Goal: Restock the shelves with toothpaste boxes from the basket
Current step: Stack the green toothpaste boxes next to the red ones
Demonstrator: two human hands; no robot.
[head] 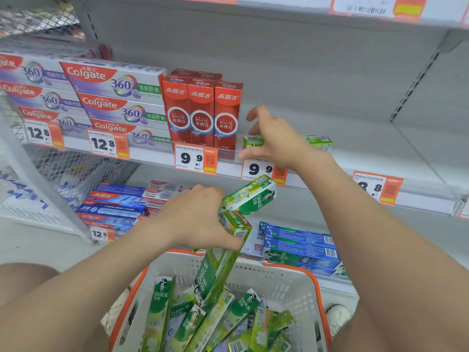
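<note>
Where the right hand [275, 142] reaches over it, the shelved green box [319, 143] shows only its 2 ends; mid-part hidden. Hand: fingers spread & arched, not clenched; contact w/ box can't be told. Box lies flat at front of middle shelf [368, 138], just right of red upright boxes [201, 113].
Left hand [198, 217]: grasps held Darlie boxes [247, 198], green, at least 2; exact ct unclear behind fingers. One tilts up-right, one hangs down into basket [291, 280].
Basket: white, orange rim, near side cut off by frame. Contents: loose Darlie boxes [215, 323], green, jumbled, many; lower layers hidden.
Middle shelf, left: Colgate 360 boxes [114, 97], stacked flat, leftmost cut off.
Lower shelf: blue boxes [299, 247], stacked flat.
Price tags [193, 158] along shelf edge; small print unreadable.
</note>
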